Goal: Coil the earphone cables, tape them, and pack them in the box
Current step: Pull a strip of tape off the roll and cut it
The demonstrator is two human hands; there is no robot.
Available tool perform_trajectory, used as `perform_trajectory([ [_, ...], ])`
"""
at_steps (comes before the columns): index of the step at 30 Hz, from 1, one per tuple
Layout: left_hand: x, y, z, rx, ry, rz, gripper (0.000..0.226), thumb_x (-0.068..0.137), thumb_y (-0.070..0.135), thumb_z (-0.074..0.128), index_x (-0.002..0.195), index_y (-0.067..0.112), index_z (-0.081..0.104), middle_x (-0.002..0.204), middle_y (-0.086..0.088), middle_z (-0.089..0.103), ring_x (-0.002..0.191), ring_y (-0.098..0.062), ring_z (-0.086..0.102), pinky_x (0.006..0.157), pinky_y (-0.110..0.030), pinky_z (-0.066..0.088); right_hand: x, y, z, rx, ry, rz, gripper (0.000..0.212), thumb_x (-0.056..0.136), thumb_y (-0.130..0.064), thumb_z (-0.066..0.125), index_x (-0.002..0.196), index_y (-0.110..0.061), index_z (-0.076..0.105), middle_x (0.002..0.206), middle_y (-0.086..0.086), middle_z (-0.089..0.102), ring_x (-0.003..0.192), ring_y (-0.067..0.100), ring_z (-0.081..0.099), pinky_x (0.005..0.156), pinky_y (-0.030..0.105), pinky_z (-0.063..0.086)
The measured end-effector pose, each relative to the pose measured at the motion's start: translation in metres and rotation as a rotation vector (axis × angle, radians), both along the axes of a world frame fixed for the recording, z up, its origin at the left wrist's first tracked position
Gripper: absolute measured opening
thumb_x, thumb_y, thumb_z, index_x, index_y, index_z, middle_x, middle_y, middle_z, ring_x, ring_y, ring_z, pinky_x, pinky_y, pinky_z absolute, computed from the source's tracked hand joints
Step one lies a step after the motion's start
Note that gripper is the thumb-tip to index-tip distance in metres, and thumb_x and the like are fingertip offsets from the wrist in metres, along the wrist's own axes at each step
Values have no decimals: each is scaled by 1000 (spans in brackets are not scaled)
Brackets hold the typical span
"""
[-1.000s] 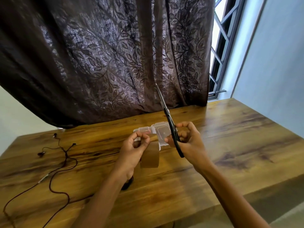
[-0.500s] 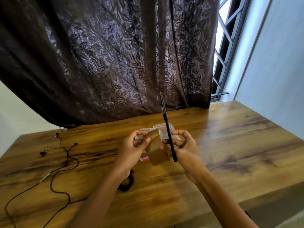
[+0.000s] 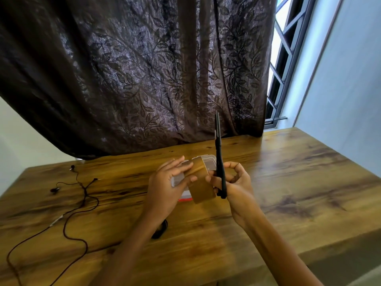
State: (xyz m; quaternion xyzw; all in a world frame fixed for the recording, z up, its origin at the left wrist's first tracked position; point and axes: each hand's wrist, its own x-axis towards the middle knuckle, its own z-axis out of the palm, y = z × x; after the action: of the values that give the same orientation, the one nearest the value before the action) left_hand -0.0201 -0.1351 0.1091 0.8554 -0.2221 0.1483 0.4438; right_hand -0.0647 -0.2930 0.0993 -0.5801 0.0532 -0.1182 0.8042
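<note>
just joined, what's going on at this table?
A person is at the taping step. The left hand pinches one end of a piece of brown tape. The right hand touches the other side of the tape while gripping black scissors, blades pointing up. The clear box sits just behind the hands. One earphone cable lies uncoiled at the left, and a dark coil shows under the left forearm.

tape (image 3: 201,183): wide brown strip, pulled out flat, tilted, held above the table (image 3: 288,182) in front of the box | box (image 3: 208,162): small, clear plastic, on the table, partly hidden | scissors (image 3: 220,162): black, held upright, tips up, just beside the tape | earphone cable (image 3: 83,196): dark, uncoiled, sprawled at the table's left | coiled cable (image 3: 161,230): black, nearer the front edge, partly hidden
</note>
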Motion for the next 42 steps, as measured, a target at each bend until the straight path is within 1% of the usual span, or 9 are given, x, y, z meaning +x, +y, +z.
perform_trajectory([
  [5, -2, -2, 1, -68, -94, 31, 17, 74, 12, 73, 88, 21, 72, 100, 14, 62, 102, 6, 54, 90, -1, 38, -3, 0, -1, 2, 15, 12, 49, 68, 2, 73, 108, -8, 47, 75, 2, 73, 66, 7, 65, 53, 20, 50],
  [12, -2, -1, 13, 68, -95, 47, 9, 84, 15, 64, 90, 14, 71, 84, 13, 63, 71, 11, 55, 66, -3, 46, -5, 1, 2, -9, 4, 41, 45, 67, 2, 71, 102, -14, 47, 72, 1, 72, 68, 7, 67, 53, 17, 50],
  [20, 13, 2, 38, 84, -26, 64, 4, 83, 14, 66, 84, 14, 70, 73, 9, 63, 67, 3, 58, 60, -5, 46, -6, 5, 8, -7, -39, 66, 52, 57, -9, 72, 102, -12, 46, 76, 0, 73, 74, 9, 69, 58, 22, 52],
  [25, 24, 8, 60, 90, -32, 39, 5, 82, 13, 67, 83, 13, 72, 72, 6, 68, 63, -9, 66, 63, -7, 48, -5, 7, 10, 48, -84, 68, 47, 64, 3, 69, 102, -9, 45, 75, 3, 73, 68, 8, 68, 53, 18, 51],
  [28, 26, 11, 67, 61, 75, -48, 5, 82, 11, 67, 81, 14, 71, 71, 7, 68, 71, -6, 65, 56, -3, 46, -3, 6, 9, 59, -87, 38, 46, 64, 4, 71, 100, -10, 47, 77, 5, 73, 66, 8, 67, 51, 17, 50],
  [33, 28, 11, 66, -94, 347, -141, 6, 84, 10, 63, 87, 11, 68, 56, 8, 66, 59, -1, 61, 53, -5, 45, -3, 5, 5, 45, -65, 46, 43, 67, 5, 70, 101, -8, 47, 76, 5, 72, 61, 8, 64, 51, 18, 50],
  [35, 26, 10, 63, -167, 373, -138, 8, 85, 9, 62, 92, 10, 67, 63, 6, 68, 64, -2, 61, 55, -5, 46, -4, 4, 4, 40, -64, 60, 41, 68, 6, 69, 101, -8, 48, 76, 4, 72, 61, 8, 64, 51, 18, 50],
  [38, 21, 8, 57, -234, 336, -110, 15, 85, 9, 62, 94, 21, 66, 79, -2, 72, 76, -8, 64, 60, -8, 49, -5, 4, 4, 35, -51, 79, 40, 69, 5, 70, 100, -9, 49, 78, 5, 73, 61, 7, 64, 51, 18, 50],
  [42, 15, 5, 52, -162, 156, -91, 25, 84, 9, 63, 87, 34, 61, 81, 12, 70, 81, -1, 66, 71, -22, 56, -5, 4, 3, 52, -34, 93, 44, 66, 3, 72, 101, -8, 49, 78, 5, 72, 58, 9, 62, 51, 20, 50],
])
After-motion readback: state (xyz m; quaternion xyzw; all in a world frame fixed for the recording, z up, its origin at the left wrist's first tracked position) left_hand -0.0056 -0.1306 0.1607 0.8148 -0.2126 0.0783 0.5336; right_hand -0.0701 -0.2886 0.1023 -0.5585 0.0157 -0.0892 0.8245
